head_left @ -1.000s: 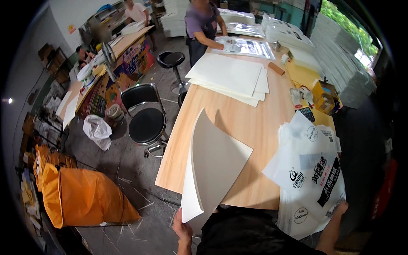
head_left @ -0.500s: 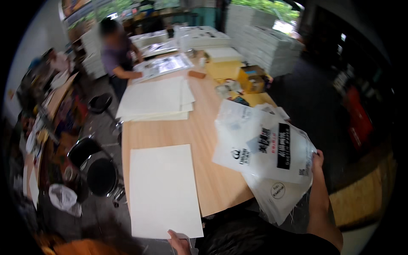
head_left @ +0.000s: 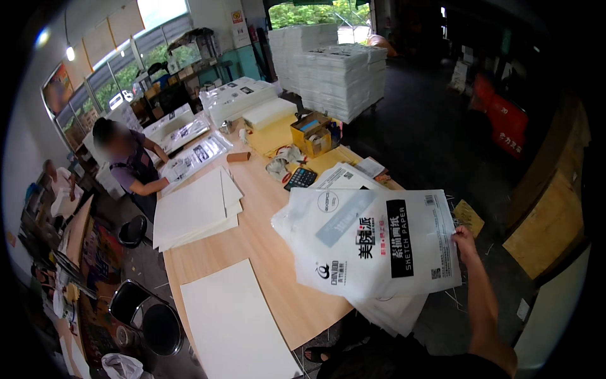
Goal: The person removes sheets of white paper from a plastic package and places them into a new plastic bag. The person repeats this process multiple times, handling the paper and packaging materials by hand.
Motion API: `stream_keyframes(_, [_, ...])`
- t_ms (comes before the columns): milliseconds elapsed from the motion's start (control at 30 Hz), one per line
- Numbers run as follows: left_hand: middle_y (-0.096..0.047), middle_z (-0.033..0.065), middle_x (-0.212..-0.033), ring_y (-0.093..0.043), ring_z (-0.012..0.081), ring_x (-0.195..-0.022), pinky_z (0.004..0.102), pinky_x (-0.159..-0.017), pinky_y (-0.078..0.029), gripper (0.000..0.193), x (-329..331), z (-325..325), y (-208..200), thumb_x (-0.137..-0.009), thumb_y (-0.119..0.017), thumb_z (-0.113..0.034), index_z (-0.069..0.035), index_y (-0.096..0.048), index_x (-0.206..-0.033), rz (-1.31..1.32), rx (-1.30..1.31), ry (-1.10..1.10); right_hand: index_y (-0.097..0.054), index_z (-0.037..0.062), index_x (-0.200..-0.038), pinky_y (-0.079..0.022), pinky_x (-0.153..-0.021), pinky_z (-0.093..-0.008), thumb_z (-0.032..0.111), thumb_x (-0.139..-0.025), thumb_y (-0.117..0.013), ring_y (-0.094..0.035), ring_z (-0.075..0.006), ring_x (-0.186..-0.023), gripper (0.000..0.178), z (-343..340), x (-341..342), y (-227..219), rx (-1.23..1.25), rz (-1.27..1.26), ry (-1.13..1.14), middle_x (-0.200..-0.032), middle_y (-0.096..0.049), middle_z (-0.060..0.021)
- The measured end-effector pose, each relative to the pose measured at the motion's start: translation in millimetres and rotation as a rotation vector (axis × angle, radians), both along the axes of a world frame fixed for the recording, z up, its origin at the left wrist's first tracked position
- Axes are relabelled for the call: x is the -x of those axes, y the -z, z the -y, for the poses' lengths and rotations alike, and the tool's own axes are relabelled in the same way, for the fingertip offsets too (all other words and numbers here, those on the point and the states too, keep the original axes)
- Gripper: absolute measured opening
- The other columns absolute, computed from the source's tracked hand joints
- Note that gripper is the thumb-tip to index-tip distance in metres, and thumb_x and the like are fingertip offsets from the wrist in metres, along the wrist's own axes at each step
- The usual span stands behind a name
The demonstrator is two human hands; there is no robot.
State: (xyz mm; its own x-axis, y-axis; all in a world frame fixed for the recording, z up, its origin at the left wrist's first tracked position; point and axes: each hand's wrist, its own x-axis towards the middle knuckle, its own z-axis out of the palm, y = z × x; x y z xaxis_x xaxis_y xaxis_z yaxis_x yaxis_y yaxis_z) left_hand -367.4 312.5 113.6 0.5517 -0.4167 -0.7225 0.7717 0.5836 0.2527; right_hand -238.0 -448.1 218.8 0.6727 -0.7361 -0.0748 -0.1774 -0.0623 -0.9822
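Observation:
My right hand point(head_left: 464, 243) is closed on the right edge of a translucent white plastic bag point(head_left: 347, 221) with black and red print. The bag spreads nearly flat, its left part over the table's right side. Other printed bags point(head_left: 391, 314) show from beneath it at the table's near right corner. A white paper stack point(head_left: 230, 316) lies at the near left of the wooden table point(head_left: 265, 252), its near end cut off by the picture's lower edge. My left hand is out of view.
A larger paper stack point(head_left: 196, 205) lies farther up the table, where a co-worker point(head_left: 136, 161) handles a shiny package point(head_left: 202, 151). A calculator point(head_left: 300, 179), a yellow box point(head_left: 310, 134) and a brown block point(head_left: 238, 157) sit beyond the bag. A black stool point(head_left: 161, 328) stands at left.
The view has swung, so the table sits farther left. The held bag has come up flatter and more squarely spread. My left hand, earlier at the near paper's edge, has left the picture.

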Motion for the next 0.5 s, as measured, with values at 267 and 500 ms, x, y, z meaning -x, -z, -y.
stream_keyframes(267, [-0.061,0.0039,-0.079,-0.057,0.0133,-0.070,0.0267,-0.064,-0.046,0.038,-224,176,-68,-0.097,-0.054,-0.026,0.002,-0.059,-0.123,0.737,-0.401,0.205,-0.052,0.0058,-0.087,-0.044,-0.070,-0.0256,-0.004,-0.072,-0.057,-0.054,-0.0108,-0.074,0.018,62,-9,52,-0.031,-0.076,-0.209,-0.079,-0.055,-0.0006])
stream_keyframes(500, [-0.064,0.0175,-0.107,-0.063,0.0337,-0.088,0.0440,-0.078,-0.051,0.061,-462,345,-99,-0.088,-0.060,-0.028,-0.016,-0.041,-0.145,1.591,-1.834,0.536,-0.053,0.0066,-0.086,-0.045,-0.070,-0.0260,-0.005,-0.073,-0.059,-0.055,-0.0104,-0.076,0.019,43,-22,38,-0.073,-0.133,-0.369,-0.079,-0.056,-0.0002])
